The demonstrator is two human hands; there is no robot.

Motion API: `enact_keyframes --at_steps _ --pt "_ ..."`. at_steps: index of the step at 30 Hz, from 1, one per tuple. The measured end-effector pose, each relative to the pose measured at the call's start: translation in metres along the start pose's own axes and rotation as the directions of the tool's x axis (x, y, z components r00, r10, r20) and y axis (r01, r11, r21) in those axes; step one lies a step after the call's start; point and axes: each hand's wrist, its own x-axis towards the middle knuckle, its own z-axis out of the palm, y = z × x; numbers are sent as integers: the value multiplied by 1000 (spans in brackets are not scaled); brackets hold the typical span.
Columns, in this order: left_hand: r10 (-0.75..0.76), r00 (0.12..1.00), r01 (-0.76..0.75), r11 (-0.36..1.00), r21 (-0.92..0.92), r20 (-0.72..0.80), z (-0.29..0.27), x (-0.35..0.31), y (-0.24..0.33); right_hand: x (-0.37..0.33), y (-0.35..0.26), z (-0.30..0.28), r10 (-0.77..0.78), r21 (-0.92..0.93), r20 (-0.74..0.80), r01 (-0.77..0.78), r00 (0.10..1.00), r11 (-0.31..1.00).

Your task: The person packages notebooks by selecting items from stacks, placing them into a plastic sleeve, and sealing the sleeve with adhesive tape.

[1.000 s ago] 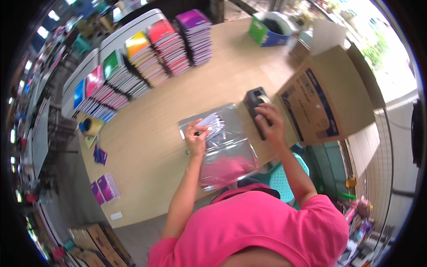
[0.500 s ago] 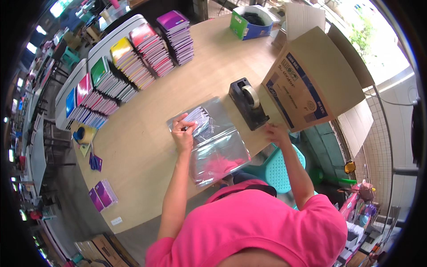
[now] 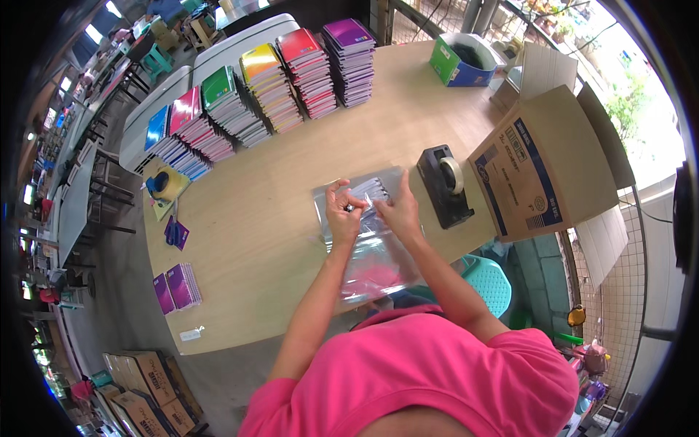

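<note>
My left hand (image 3: 345, 214) and my right hand (image 3: 400, 213) meet over a pile of clear plastic sheets or bags (image 3: 376, 264) at the table's near edge. Thumb and finger are pinched together on each hand, tip close to tip. A small, shiny clear sliver shows between them, but I cannot make out what it is. Just beyond the fingertips, a small stack of pale, thin-edged items (image 3: 376, 186) lies on the plastic, partly hidden by my hands. To the right of my right hand stands a black tape dispenser (image 3: 445, 188) with a roll of tape.
Notebook stacks in several colours, among them a green one (image 3: 218, 87), line the table's far left. An open carton (image 3: 535, 164) stands right, a green-blue box (image 3: 466, 64) behind it. Purple notebooks (image 3: 183, 284), scissors (image 3: 172, 231) and tape rolls (image 3: 169, 183) lie left. A turquoise stool (image 3: 488, 284) is below.
My right hand has moved from the front of the tape dispenser to beside my left hand above the plastic. The whole view has shifted, so the table appears farther right.
</note>
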Motion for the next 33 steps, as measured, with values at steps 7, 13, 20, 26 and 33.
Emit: enact_keyframes --at_steps 7,13,20,26,33 --pt "-136 922 218 956 -196 363 -30 24 -4 3 78 19 -221 95 -127 234 967 968" --pt "-237 713 -473 532 702 660 16 65 71 -24 177 14 130 169 -48 -121 990 978" --pt "-106 904 94 994 50 414 -50 32 44 24 81 6 -44 680 451 -311 892 664" --pt "-101 939 118 993 -32 330 -19 3 -24 80 99 -1 -180 115 504 141 845 983" --pt "273 742 -665 415 621 612 -94 47 69 51 -50 -48 -594 -317 695 914 406 254"
